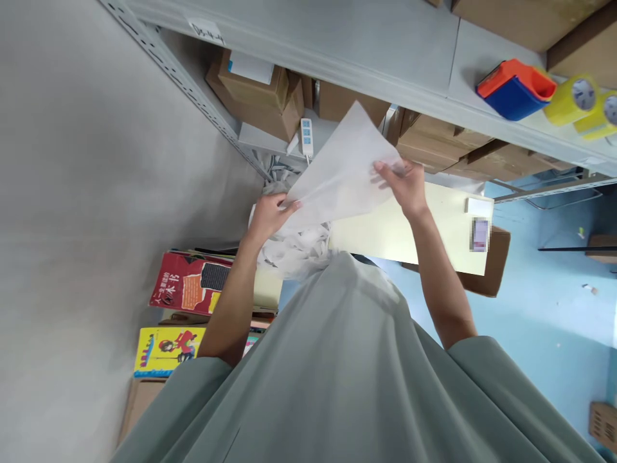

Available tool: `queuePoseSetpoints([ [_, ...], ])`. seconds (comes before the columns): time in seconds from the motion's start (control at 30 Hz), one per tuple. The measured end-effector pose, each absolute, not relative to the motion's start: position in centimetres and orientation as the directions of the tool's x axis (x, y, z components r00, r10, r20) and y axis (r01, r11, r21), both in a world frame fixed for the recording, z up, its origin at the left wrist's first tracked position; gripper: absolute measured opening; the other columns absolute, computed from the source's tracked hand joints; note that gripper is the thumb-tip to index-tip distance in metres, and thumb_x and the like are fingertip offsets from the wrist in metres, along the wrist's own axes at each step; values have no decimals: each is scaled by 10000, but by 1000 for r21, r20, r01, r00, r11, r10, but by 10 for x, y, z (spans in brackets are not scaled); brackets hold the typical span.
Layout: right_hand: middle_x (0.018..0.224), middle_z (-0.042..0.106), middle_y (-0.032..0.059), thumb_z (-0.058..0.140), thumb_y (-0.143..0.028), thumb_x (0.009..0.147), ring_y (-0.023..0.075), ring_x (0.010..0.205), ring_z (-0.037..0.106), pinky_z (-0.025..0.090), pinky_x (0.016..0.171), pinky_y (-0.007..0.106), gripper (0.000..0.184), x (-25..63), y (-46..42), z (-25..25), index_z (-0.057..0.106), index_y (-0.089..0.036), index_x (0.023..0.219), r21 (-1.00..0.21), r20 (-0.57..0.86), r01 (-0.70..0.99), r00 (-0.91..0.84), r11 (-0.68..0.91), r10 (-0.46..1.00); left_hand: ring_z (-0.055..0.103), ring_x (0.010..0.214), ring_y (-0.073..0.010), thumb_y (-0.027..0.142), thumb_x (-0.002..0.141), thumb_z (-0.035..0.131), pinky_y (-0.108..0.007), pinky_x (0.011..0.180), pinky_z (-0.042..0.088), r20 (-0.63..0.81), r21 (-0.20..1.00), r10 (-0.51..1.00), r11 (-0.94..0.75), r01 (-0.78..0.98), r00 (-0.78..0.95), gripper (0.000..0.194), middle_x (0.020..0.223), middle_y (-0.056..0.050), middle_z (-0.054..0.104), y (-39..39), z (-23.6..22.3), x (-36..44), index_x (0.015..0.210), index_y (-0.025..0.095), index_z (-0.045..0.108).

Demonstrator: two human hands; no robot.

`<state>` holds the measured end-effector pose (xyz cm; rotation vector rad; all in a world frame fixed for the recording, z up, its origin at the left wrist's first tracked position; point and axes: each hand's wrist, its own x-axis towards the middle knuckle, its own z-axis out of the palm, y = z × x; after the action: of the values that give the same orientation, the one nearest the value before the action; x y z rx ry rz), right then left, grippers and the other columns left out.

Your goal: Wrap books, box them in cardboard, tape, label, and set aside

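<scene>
Both my hands hold one thin white sheet of wrapping paper (pixel 344 170) in front of my chest. My left hand (pixel 268 213) pinches its lower left edge. My right hand (pixel 403 183) grips its right edge, fingers closed on the paper. Below the sheet lies a crumpled heap of the same white paper (pixel 294 247). A pale yellow flat box (pixel 409 225) sits under my right forearm.
A grey metal shelf (pixel 366 51) runs across the top with cardboard boxes (pixel 255 90) under it, a white power strip (pixel 306 136), an orange and blue tape dispenser (pixel 515 89) and yellow tape rolls (pixel 573 99). Books (pixel 193 283) lie at lower left. The floor (pixel 544 308) is blue.
</scene>
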<state>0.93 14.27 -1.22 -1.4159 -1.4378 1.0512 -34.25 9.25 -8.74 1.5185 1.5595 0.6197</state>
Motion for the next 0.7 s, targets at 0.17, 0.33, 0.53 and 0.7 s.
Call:
queuePoseSetpoints([
  [0.17,938,841,54,881,-726,882,201,786,827,698,690,314,545,83,115,-29,789,-198,983,-940,-49,322,198,-112,979,633,790,-194,563,725,946,-268,675,459,-316,873,934,219,436,165,432,796,10,697,115,-93,-325,827,197,742],
  [0.33,903,827,41,915,-722,826,168,739,791,691,682,303,567,150,65,-54,748,-196,955,-936,-108,264,417,-234,903,705,826,-203,558,616,1023,-272,706,543,-412,907,890,380,181,196,526,881,-23,775,136,-114,-278,907,188,788],
  [0.53,894,812,61,899,-723,829,166,693,775,677,681,309,573,218,14,-92,729,-186,935,-913,-250,155,520,-377,817,786,937,-210,602,713,992,-292,793,637,-515,833,849,528,-165,118,581,1035,-90,825,135,-140,-185,1059,190,774],
  [0.7,872,803,49,878,-686,855,159,675,762,683,680,312,527,280,2,-130,703,-192,910,-900,-304,72,603,-430,737,807,1049,-261,602,702,999,-339,884,659,-628,732,742,666,-145,235,590,1115,-126,839,115,-155,-102,1071,191,793],
])
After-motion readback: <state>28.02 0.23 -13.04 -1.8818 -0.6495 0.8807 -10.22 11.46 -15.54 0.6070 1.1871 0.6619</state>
